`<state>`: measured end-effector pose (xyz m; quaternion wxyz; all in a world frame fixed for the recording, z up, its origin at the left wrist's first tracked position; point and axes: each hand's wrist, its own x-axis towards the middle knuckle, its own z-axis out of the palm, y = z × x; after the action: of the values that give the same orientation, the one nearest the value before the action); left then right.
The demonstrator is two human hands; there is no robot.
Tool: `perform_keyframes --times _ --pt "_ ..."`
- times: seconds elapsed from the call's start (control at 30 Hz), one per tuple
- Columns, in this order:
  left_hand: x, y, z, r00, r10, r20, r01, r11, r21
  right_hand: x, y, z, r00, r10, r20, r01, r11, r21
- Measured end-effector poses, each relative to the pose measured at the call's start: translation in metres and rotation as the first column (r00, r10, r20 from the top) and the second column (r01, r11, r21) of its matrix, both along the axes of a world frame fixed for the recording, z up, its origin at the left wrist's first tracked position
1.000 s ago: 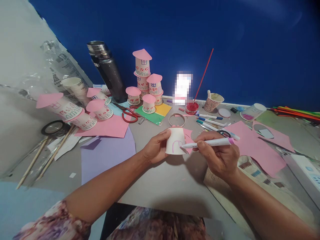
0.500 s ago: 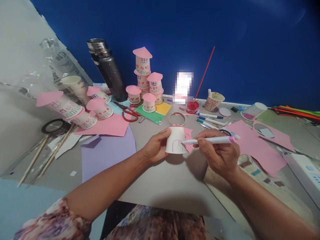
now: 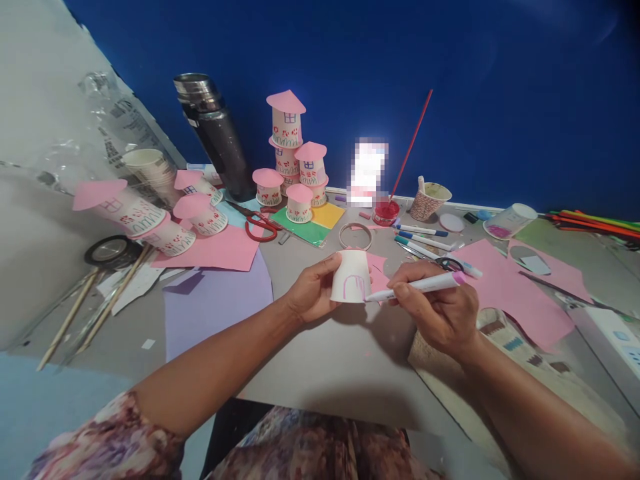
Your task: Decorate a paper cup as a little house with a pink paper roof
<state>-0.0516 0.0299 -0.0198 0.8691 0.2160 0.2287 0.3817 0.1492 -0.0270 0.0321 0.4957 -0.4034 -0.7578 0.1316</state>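
Observation:
An upside-down white paper cup (image 3: 350,270) is in my left hand (image 3: 315,290), thumb on its near left side and fingers behind, partly hidden. Pink-purple arch lines are drawn on the cup's front. My right hand (image 3: 435,307) grips a white marker (image 3: 425,285) with a pink end, its tip at the cup's lower right rim. Just behind the cup lie a pink paper scrap (image 3: 379,268) and a roll of tape (image 3: 355,236).
Paper-cup towers with pink cone roofs (image 3: 287,127) stand at the back, beside a dark flask (image 3: 217,140). Red-handled scissors (image 3: 261,227) lie near them. Several markers (image 3: 425,241), pink paper (image 3: 515,287) and a cloth (image 3: 450,380) are on the right; purple paper (image 3: 215,313) is on the left.
The marker tip has moved down the right side of the arch to the cup's rim, lengthening the drawn line. My left hand still holds the cup in nearly the same place.

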Motion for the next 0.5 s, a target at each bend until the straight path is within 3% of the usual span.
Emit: perform_keyframes --times 0.17,0.3,0.5 --pt "0.0014 -0.0011 0.0024 1.0 0.015 -0.002 -0.015 1.0 0.012 -0.0002 0.0027 -0.0055 0.999 -0.037 -0.038 0.04 0.997 0.061" --pt "0.0026 -0.0015 0.0027 1.0 0.024 -0.001 -0.024 1.0 0.008 -0.0014 0.0044 -0.0067 1.0 0.01 -0.028 -0.007 0.992 0.122" --pt "0.0036 -0.0012 0.0031 0.999 0.03 -0.035 -0.029 0.999 0.03 -0.0036 0.0029 -0.0011 0.998 0.061 0.018 -0.062 0.996 0.056"
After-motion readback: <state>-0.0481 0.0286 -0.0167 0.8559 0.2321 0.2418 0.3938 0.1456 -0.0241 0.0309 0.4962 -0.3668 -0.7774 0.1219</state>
